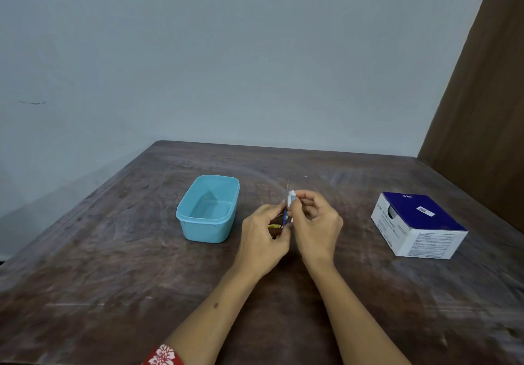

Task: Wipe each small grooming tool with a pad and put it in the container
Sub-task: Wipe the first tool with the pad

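Note:
My left hand [262, 237] pinches the lower end of a thin blue-handled grooming tool [285, 214], held upright above the table's middle. Its fine metal tip points up past my fingers. My right hand [314, 223] pinches a small white pad [291, 197] folded round the tool's shaft. A light blue plastic container [208, 211] stands open to the left of my hands, with nothing visible inside. A small yellow item [273, 226] lies on the table, partly hidden behind my left hand.
A blue and white cardboard box [419, 224] sits on the right of the dark wooden table [113, 279]. A pale wall runs behind the table and a brown panel [482, 104] stands at the right.

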Demonstrator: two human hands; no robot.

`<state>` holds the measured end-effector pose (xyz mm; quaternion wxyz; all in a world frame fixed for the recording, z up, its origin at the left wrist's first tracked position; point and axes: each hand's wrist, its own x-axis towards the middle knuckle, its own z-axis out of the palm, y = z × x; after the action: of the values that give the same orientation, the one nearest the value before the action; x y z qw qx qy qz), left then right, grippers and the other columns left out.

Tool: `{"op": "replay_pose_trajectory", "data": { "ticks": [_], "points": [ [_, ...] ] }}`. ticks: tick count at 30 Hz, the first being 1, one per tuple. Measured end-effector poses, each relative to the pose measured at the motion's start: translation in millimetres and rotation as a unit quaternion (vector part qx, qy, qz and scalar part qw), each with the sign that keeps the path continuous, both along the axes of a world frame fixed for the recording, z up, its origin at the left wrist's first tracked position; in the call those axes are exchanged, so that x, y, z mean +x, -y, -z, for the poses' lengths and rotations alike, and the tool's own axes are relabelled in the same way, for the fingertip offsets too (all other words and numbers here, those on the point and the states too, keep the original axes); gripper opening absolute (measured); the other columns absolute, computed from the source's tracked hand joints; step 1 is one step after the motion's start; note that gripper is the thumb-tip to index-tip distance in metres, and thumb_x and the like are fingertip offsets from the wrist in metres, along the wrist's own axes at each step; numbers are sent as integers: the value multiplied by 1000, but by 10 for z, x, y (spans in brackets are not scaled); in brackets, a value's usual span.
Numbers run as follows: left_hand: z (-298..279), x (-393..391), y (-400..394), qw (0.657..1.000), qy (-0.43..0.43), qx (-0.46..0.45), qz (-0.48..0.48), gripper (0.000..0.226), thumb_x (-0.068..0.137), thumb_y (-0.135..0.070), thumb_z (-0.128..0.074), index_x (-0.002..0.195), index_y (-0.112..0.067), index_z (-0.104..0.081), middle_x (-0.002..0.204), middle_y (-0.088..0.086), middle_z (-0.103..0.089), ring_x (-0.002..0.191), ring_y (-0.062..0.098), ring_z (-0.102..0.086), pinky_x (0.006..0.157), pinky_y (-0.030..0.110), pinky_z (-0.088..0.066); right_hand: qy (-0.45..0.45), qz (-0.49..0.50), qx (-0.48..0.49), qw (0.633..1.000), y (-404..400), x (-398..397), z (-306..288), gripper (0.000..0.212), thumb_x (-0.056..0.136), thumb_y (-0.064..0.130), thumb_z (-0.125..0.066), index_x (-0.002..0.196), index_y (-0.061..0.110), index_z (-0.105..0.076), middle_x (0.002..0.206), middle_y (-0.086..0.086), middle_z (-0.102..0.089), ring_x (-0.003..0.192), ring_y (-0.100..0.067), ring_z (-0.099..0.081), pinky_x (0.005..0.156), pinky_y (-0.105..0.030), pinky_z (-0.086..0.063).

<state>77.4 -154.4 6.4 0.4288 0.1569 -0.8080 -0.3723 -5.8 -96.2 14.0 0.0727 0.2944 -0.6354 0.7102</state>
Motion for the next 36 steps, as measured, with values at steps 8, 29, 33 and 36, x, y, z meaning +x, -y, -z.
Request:
{"op": "replay_pose_trajectory", "data": {
  "ticks": [8,29,33,36],
  "points": [
    [-6,-36,29,993,-15,119,-16,42,77,6,-60,112,-16,-68,96,-4,-74,85,-1,-68,78,19,-55,-117,22,28,992,19,7,23,17,72,3,-72,79,19,-72,70,10,-67,63,-1,-64,59,-12,-51],
    [19,-42,6,980,18,197,30,38,77,9,-56,107,-10,-71,84,10,-74,77,23,-72,73,40,-59,-119,67,14,990,3,-25,21,19,76,1,-68,82,18,-70,75,9,-64,70,-3,-62,64,-13,-48],
    [-10,-8,6,984,-11,175,17,39,77,10,-54,103,-11,-72,88,3,-75,80,12,-71,72,28,-58,-126,48,57,989,16,5,36,15,67,6,-72,69,20,-65,64,8,-62,58,-7,-59,54,-16,-49],
    [1,-16,17,981,5,190,20,36,79,8,-58,110,-7,-69,90,9,-74,80,17,-71,73,31,-59,-130,60,36,989,6,1,21,16,74,3,-70,78,18,-69,71,10,-62,64,-4,-60,61,-13,-48]
  ]
}}
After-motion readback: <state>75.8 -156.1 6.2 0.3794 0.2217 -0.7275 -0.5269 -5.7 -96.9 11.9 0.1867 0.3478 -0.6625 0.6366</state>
